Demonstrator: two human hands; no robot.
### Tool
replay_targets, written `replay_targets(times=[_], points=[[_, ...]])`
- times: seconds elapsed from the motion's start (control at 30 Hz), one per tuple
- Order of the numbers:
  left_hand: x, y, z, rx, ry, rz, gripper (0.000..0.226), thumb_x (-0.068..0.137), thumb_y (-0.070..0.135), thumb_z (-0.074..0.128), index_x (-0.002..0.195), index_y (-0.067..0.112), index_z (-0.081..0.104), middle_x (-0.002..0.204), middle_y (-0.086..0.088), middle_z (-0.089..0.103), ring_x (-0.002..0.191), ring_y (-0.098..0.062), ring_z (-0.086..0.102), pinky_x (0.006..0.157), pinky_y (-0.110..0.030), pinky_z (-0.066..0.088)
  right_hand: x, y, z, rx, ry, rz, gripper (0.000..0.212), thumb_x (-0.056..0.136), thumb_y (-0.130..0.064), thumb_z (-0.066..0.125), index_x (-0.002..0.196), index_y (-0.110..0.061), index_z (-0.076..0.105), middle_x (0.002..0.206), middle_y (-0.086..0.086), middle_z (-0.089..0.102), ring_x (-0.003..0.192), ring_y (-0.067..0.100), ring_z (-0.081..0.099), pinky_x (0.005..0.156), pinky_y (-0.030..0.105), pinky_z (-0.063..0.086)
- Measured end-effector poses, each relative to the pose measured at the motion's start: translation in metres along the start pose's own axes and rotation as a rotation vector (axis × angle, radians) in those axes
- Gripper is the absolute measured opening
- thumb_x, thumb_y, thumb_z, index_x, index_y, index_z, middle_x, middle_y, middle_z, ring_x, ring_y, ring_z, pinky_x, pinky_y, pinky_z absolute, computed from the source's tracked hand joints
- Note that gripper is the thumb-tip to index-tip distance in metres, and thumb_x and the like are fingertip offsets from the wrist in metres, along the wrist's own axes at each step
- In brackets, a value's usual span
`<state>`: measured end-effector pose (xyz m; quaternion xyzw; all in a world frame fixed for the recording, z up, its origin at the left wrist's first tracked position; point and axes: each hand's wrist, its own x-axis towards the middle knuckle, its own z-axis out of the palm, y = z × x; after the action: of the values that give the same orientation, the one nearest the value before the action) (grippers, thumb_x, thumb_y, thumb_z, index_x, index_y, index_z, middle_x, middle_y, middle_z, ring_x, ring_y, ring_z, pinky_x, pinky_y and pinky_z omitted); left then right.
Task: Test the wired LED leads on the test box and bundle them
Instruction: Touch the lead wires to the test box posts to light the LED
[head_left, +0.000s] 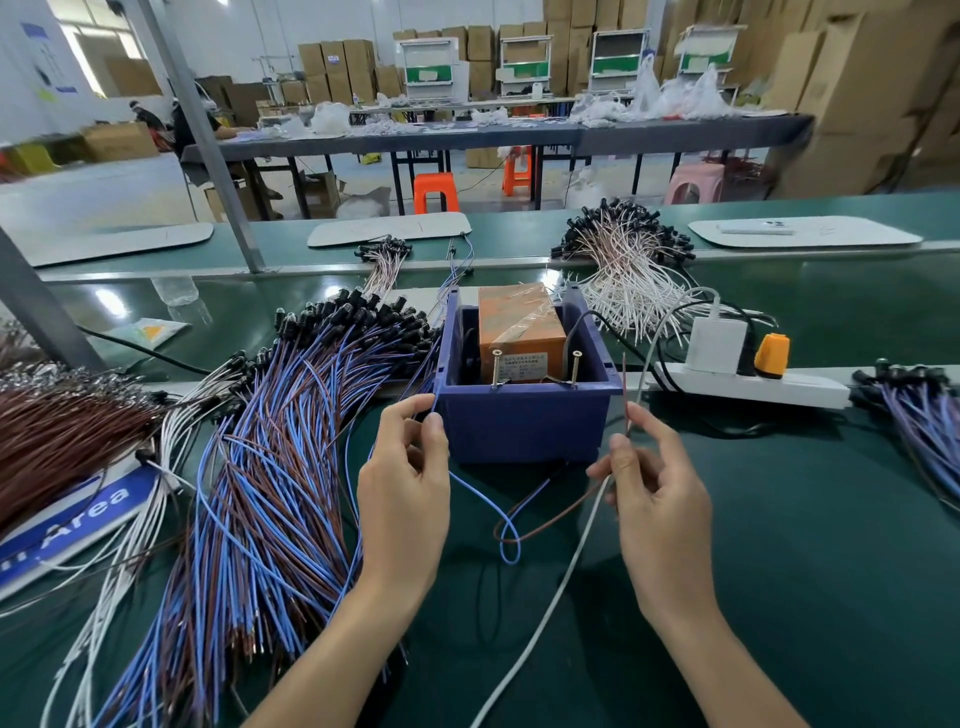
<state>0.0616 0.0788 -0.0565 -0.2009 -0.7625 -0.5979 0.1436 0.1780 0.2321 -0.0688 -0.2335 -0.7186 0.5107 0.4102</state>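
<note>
A dark blue test box (524, 423) stands on the green table, with an orange unit (519, 325) inside and two upright screws (535, 366) at its front rim. My left hand (408, 483) pinches the blue wire (470, 488) of one LED lead near the box's front left corner. My right hand (657, 499) pinches the brown wire (626, 395) of that lead, its tip pointing up beside the box's front right corner. Both wires loop down between my hands. A large pile of blue-and-brown LED leads (270, 467) lies to the left.
A white power strip (753, 387) with a white adapter and an orange plug lies right of the box, and a white cable (550, 603) runs past my right hand. White-wired leads (623, 270) are heaped behind the box. More leads lie far left and far right.
</note>
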Motion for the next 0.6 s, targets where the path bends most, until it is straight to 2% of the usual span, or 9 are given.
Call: replay_targets(times=[0.13,0.3,0.5,0.6], points=[[-0.0001,-0.0013,0.0002,-0.006,-0.015,0.026,0.014,0.103,0.029,0.054,0.111,0.035,0.063,0.072,0.005,0.057,0.057,-0.014,0.046,0.056,-0.039,0.044,0.0,0.0023,0.0009,-0.024,0.002,-0.006,0.026,0.103,-0.036,0.052,0.126,-0.048,0.054,0.077,-0.009,0.073,0.062,0.018,0.061,0.062,0.034,0.054],[0.0,-0.0052,0.0007,-0.03,-0.031,0.028,0.019,0.102,0.03,0.054,0.114,0.037,0.066,0.06,0.015,0.049,0.052,-0.007,0.038,0.05,-0.023,0.034,-0.0006,0.0028,0.0008,-0.035,0.0,0.001,0.024,0.102,-0.035,0.052,0.12,-0.05,0.059,0.073,-0.006,0.07,0.06,0.028,0.059,0.059,0.044,0.052],[0.0007,-0.0062,0.0009,-0.044,-0.039,0.042,0.02,0.102,0.026,0.056,0.115,0.034,0.068,0.066,0.016,0.053,0.054,-0.007,0.042,0.051,-0.017,0.035,-0.0002,0.0029,0.0012,-0.03,-0.013,0.011,0.027,0.102,-0.029,0.053,0.115,-0.051,0.061,0.071,-0.004,0.069,0.06,0.024,0.059,0.058,0.043,0.053],[0.0002,-0.0062,0.0012,-0.05,-0.052,0.047,0.021,0.103,0.023,0.056,0.117,0.032,0.069,0.07,0.017,0.056,0.056,-0.006,0.044,0.053,-0.014,0.036,-0.0004,0.0034,0.0001,-0.03,-0.019,0.011,0.03,0.102,-0.027,0.054,0.111,-0.055,0.06,0.07,-0.004,0.068,0.055,0.013,0.056,0.053,0.034,0.052]])
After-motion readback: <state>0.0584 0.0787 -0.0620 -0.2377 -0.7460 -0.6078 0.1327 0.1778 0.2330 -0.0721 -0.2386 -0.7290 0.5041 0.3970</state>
